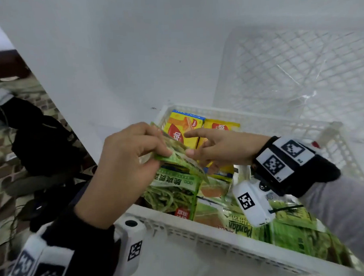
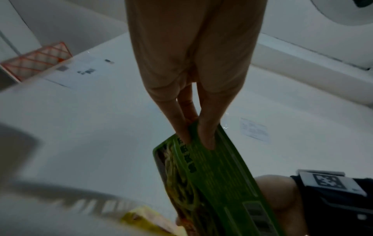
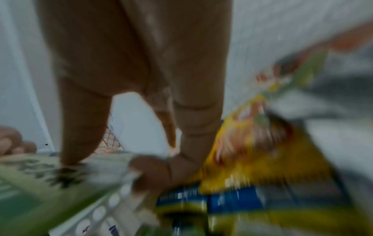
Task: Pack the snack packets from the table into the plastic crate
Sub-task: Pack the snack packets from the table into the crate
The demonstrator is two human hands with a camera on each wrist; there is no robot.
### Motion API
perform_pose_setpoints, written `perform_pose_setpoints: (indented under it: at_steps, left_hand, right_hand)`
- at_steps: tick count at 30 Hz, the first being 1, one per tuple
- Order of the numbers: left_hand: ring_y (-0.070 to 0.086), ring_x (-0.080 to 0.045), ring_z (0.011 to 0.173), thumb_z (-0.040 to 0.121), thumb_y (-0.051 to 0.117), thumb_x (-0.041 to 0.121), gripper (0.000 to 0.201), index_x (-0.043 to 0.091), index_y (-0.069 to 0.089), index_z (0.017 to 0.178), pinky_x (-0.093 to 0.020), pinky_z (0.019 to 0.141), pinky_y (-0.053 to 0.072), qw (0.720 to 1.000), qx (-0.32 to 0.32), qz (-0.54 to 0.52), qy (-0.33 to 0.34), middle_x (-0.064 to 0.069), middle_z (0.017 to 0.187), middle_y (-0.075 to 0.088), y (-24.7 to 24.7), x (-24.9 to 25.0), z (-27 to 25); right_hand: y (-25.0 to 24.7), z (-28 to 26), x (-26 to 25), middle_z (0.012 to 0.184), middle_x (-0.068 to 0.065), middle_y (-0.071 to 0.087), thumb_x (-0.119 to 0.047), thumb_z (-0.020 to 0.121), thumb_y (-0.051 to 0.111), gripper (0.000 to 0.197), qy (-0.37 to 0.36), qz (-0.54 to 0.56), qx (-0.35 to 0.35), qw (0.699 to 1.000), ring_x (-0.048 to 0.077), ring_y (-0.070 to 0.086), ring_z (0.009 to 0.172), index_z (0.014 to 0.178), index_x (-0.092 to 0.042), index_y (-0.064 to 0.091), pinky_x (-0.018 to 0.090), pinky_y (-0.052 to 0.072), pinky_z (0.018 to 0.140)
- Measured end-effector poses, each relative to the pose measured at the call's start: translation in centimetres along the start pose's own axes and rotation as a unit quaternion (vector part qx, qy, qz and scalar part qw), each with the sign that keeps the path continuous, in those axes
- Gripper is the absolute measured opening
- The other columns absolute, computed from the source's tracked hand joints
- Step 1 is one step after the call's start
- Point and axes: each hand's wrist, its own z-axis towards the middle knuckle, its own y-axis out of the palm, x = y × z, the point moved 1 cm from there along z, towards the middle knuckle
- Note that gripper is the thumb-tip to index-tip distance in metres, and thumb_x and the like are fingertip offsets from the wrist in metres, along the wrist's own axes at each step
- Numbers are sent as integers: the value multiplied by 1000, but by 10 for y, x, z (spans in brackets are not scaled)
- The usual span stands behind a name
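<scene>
Left hand (image 1: pixel 125 155) pinches green packet (image 1: pixel 175 157) above the crate's (image 1: pixel 202 239) left end, right hand (image 1: pixel 217 146) meeting its far edge, grip there unclear; best lower it flat onto the green stack, clear of yellow boxes (image 1: pixel 182 129).

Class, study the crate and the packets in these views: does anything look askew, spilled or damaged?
Nothing looks spilled or torn. The only thing askew is the green packet, held tilted above the white crate by the left hand, with the right hand at its other edge. It is not yet laid down.
</scene>
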Motion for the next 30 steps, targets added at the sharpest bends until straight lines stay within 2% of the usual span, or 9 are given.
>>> perform_pose_setpoints:
  at_steps: [2, 5, 8, 12, 15, 17, 19, 23, 30]
  left_hand:
    - [59, 4, 74, 64, 73, -17, 25, 8, 73, 68, -16, 71, 51, 998, -36, 10, -45, 2, 78, 63, -2, -12, -12]
    - [66, -19, 82, 67, 67, -16, 27, 9, 75, 72, -31, 77, 51, 981, -159, 64, -86, -1, 83, 69, -4, -21, -22]
    - [60, -19, 99, 84, 57, 1, 24, 15, 74, 92, -25, 88, 41, 945, -274, 153, -88, 0, 101, 68, 2, -24, -22]
    - [59, -15, 106, 76, 49, 0, 40, 21, 74, 100, -26, 92, 45, 887, -384, 221, -127, 4, 112, 67, 13, -30, -17]
    - [61, -26, 95, 74, 44, 2, 39, 17, 70, 99, -36, 83, 51, 872, -387, 255, -156, -6, 103, 64, 17, -33, -17]
    - [59, -25, 95, 76, 44, 3, 38, 16, 66, 104, -36, 82, 50, 877, -380, 255, -143, -6, 104, 62, 25, -37, -16]
    - [57, -22, 95, 82, 49, 9, 26, 14, 63, 103, -32, 80, 48, 891, -362, 242, -127, -4, 104, 61, 37, -37, -15]
    - [55, -23, 99, 80, 50, 8, 24, 13, 56, 103, -32, 79, 45, 893, -362, 226, -144, -6, 108, 56, 54, -37, -19]
    - [55, -29, 102, 74, 71, 18, 41, 13, 55, 112, -39, 86, 46, 865, -388, 260, -184, -10, 110, 53, 56, -43, -12]
  right_hand:
    - [7, 11, 6, 83, 2, 58, -20, 78, 73, 71, 20, 51, 14, 998, 9, 61, 62, 139, -24, 38, 24, 52, 57]
    - [10, 19, 15, 89, 9, 61, -5, 76, 73, 63, 29, 93, 8, 995, 19, 64, 75, 130, -19, 43, 32, 54, 62]
    - [11, 19, 19, 95, 8, 69, -3, 77, 72, 38, 10, 70, -30, 997, 24, 69, 85, 111, -10, 55, 34, 59, 67]
    - [20, 15, 23, 84, 3, 70, -9, 80, 72, 12, -10, -86, -36, 996, 22, 71, 77, 88, -10, 63, 35, 60, 68]
    - [32, 16, 24, 94, 6, 70, -16, 81, 72, 17, 12, -173, -40, 984, 25, 71, 76, 95, -11, 62, 41, 59, 70]
    - [37, 17, 23, 100, 7, 68, -23, 82, 71, 25, 10, -239, -18, 971, 21, 70, 74, 102, -11, 61, 34, 59, 67]
    - [41, 15, 18, 103, 3, 64, -33, 82, 70, 36, -26, -371, 21, 928, 17, 64, 80, 110, -14, 59, 28, 54, 67]
    - [52, 4, 20, 118, 4, 49, -53, 77, 67, 72, -107, -539, 65, 833, 21, 49, 106, 136, -23, 38, 35, 47, 86]
    - [71, -2, 24, 138, 9, 36, -36, 81, 67, 70, -134, -535, -39, 834, 26, 40, 123, 140, -18, 35, 38, 38, 102]
